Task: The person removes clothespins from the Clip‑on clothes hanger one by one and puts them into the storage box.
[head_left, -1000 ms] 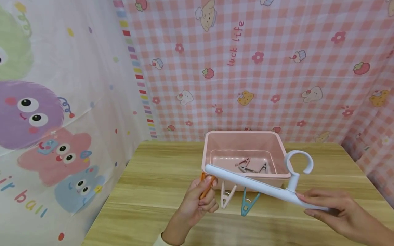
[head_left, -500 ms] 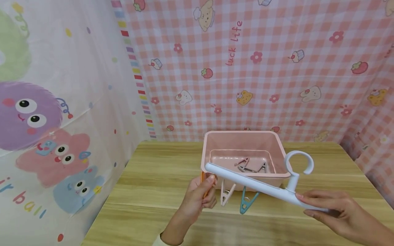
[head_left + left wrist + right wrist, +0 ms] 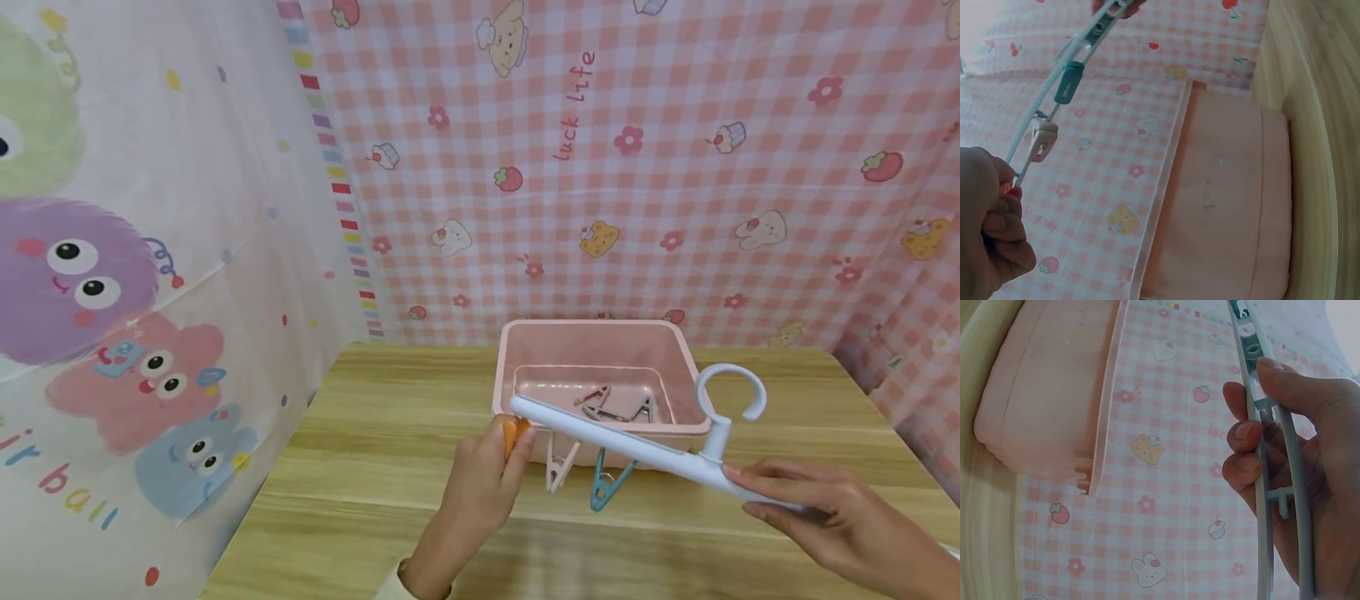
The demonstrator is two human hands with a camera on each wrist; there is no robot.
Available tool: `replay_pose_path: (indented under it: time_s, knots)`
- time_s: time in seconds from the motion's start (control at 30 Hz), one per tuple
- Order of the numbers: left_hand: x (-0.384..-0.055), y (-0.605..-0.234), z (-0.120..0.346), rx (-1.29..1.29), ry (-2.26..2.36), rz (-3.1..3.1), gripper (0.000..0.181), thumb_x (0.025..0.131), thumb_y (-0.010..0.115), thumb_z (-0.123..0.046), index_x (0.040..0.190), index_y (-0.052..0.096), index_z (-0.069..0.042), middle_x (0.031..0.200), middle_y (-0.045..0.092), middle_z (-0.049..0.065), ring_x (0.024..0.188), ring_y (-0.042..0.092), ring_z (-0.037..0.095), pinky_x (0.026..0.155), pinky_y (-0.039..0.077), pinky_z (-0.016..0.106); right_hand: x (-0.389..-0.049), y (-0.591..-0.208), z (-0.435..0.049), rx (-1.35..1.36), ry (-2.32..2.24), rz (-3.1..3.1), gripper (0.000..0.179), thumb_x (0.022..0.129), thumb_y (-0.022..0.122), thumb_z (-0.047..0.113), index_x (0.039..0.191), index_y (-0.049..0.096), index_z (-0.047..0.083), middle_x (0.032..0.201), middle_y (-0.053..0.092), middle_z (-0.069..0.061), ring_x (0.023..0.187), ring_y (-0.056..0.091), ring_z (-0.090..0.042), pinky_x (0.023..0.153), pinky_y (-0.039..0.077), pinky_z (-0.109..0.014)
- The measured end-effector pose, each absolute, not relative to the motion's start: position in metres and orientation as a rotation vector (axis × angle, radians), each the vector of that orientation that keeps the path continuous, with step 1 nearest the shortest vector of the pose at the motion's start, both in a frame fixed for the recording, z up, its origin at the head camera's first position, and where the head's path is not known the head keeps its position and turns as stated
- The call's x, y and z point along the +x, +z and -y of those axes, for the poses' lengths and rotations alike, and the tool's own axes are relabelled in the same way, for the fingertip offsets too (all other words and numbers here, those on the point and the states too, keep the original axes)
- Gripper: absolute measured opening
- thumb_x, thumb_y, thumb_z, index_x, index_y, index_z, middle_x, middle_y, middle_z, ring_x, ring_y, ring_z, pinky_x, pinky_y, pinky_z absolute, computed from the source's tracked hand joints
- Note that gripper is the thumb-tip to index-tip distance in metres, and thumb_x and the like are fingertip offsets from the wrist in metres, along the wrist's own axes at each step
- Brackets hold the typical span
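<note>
In the head view a pale blue hanger bar [image 3: 615,433] with an open ring hook [image 3: 731,392] is held at a slant, left end higher. My right hand [image 3: 840,508] grips its right end, fingers and thumb on either side. At the left end my left hand [image 3: 480,475] pinches an orange clothespin [image 3: 513,435], mostly hidden by the fingers. A white clothespin [image 3: 559,467] and a teal clothespin [image 3: 609,482] hang under the bar; the left wrist view shows the white clothespin [image 3: 1042,139] and teal clothespin [image 3: 1069,82] attached along it.
Behind the bar a pink plastic bin [image 3: 501,358] stands on the wooden table [image 3: 360,467], with several clothespins [image 3: 611,404] on its floor. A pink checked cloth [image 3: 630,192] hangs at the back, and a cartoon-printed cloth [image 3: 247,333] covers the left side.
My left hand has turned over and risen slightly, covering more of the orange clothespin. The bar's left end has shifted a little right. The hanging clothespins have risen slightly. My right hand stays nearly still.
</note>
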State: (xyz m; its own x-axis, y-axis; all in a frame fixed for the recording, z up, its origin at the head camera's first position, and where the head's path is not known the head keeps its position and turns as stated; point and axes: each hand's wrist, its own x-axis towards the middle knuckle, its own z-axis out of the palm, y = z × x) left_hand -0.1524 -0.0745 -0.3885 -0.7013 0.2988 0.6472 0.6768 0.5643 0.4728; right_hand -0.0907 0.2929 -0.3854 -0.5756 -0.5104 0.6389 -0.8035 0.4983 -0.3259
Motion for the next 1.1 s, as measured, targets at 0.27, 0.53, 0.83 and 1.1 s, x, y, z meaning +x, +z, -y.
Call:
replay_pose_path:
  time_s: [0.27,0.53,0.83,1.1]
  knots:
    - [-0.162,-0.397,0.068,-0.688,-0.329,1.993,0.047,0.112,0.028,-0.030,0.095,0.059,0.000,0.047,0.044,-0.005,0.038,0.028,0.001,0.036,0.023,0.014,-0.091,-0.381,-0.293,1.092,0.804,2.277,0.055,0.074,0.082,-0.007,0.127,0.070,0.002,0.116,0.069,0.013,0.083,0.059,0.006,0.059,0.041,-0.006]
    - [-0.164,-0.394,0.066,-0.684,-0.324,1.966,0.046,0.112,0.030,-0.034,0.095,0.060,-0.003,0.049,0.050,-0.005,0.038,0.030,0.002,0.037,0.024,0.016,-0.090,-0.380,-0.294,1.073,0.839,2.275,0.061,0.068,0.082,-0.013,0.126,0.071,0.001,0.115,0.068,0.015,0.072,0.050,0.010,0.056,0.039,-0.004]
    - [-0.169,-0.392,0.072,-0.728,-0.476,2.022,0.043,0.111,0.036,-0.035,0.096,0.061,-0.003,0.048,0.047,-0.005,0.040,0.031,0.002,0.040,0.023,0.012,-0.089,-0.384,-0.307,1.013,0.859,2.185,0.037,0.090,0.074,0.010,0.123,0.069,-0.007,0.128,0.063,0.022,0.087,0.058,0.009,0.062,0.043,-0.007]
    - [-0.208,-0.386,0.067,-0.732,-0.503,2.259,0.023,0.101,0.059,-0.028,0.090,0.058,-0.008,0.052,0.034,-0.007,0.045,0.030,0.006,0.045,0.019,0.017,-0.085,-0.386,-0.320,0.911,0.902,2.112,0.053,0.096,0.060,0.037,0.115,0.071,-0.011,0.123,0.065,0.026,0.068,0.047,0.018,0.053,0.037,-0.003]
